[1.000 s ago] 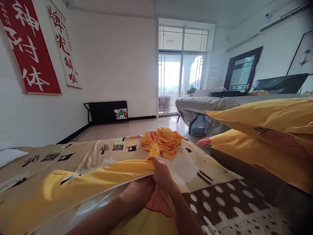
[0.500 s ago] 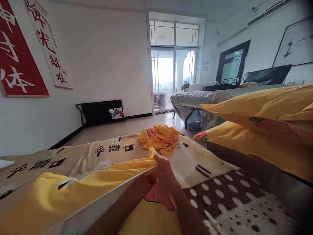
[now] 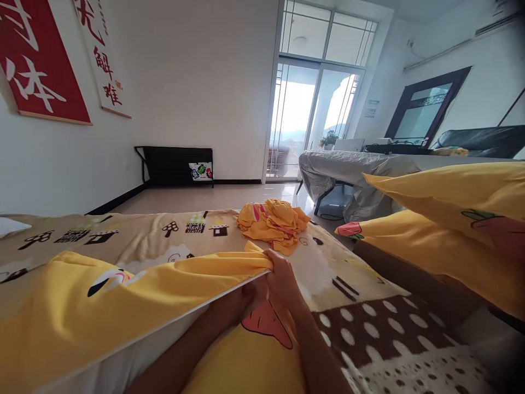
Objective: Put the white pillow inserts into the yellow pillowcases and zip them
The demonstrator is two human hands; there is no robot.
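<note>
A yellow pillowcase [image 3: 164, 284] with a pale-edged opening stretches across the bed before me, a bird-like face printed on its left part. My right hand [image 3: 282, 274] is closed on a gathered corner of it. Just left of and below that, my left hand [image 3: 251, 293] reaches into the opening; its fingers are mostly hidden by the cloth and my right hand. White material [image 3: 135, 353] shows inside the opening, under my left forearm. The near yellow side [image 3: 246, 366] carries a pink carrot print [image 3: 268, 324], between my forearms.
Crumpled yellow cloth [image 3: 273, 221] lies on the patterned beige blanket [image 3: 139, 235]. Yellow pillows [image 3: 430, 224] with carrot prints are stacked at right. Behind them stands a table [image 3: 340, 158] under silvery plastic. A black folded frame [image 3: 176, 167] leans on the far wall.
My view has tilted down and turned slightly left. The pillowcase's left part is spread a little taller, showing more of the printed face. Both hands keep nearly the same place at the corner.
</note>
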